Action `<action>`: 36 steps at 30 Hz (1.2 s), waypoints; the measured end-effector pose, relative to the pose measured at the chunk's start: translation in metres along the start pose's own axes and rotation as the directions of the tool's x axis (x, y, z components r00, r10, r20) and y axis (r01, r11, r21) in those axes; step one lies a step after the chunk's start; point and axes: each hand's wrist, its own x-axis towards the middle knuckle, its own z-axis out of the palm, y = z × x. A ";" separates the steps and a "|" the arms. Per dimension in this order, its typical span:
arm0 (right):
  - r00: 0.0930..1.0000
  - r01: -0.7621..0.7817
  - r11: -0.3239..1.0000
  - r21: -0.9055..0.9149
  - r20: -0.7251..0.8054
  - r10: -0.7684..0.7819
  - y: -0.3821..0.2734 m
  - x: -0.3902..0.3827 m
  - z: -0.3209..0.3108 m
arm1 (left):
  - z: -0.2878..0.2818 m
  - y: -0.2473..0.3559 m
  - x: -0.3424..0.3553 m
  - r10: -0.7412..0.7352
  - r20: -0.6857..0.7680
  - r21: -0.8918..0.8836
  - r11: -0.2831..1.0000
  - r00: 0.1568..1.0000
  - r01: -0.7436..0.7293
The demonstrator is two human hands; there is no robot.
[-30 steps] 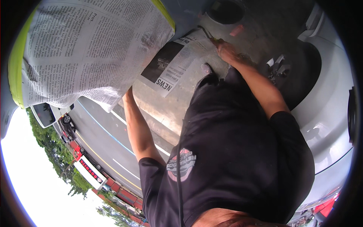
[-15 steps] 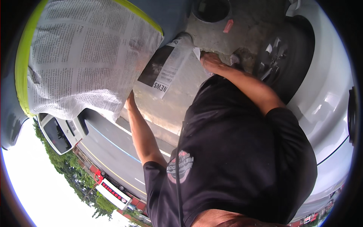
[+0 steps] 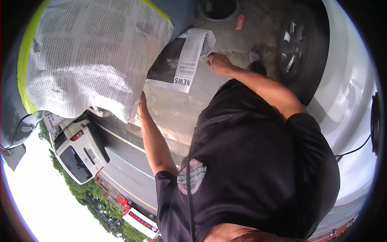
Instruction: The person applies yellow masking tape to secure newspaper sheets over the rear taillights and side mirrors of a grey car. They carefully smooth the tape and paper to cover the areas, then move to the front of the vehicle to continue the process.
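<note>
A newspaper sheet (image 3: pixel 195 50), with a dark picture on one side, stretches from beneath the masked panel toward my right hand (image 3: pixel 219 63). My right fingers are pinched together at its curled right edge. To the left, a large panel is covered with newspaper (image 3: pixel 88 56) and edged with yellow-green masking tape (image 3: pixel 25 86). My left hand (image 3: pixel 142 104) is at the lower right edge of this covering. Its fingers are mostly hidden behind the paper, so their grip does not show.
A dark round bucket (image 3: pixel 219 9) and a small red piece (image 3: pixel 240 21) are on the concrete ground. At right stands a white car (image 3: pixel 346 80) with its wheel (image 3: pixel 296 48) near my right arm. A white van (image 3: pixel 80 153) and a red-and-white truck (image 3: pixel 139 222) are on the road.
The loose newspaper sheet has shifted right and spread flatter, its right edge now curling. My right hand has moved slightly left and up. The van appears nearer and lower in view.
</note>
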 end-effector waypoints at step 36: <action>0.978 0.199 0.836 0.512 -0.152 -0.140 0.035 0.002 -0.023 | 0.219 0.170 -0.099 -0.214 0.762 -0.410 0.572 0.611 0.711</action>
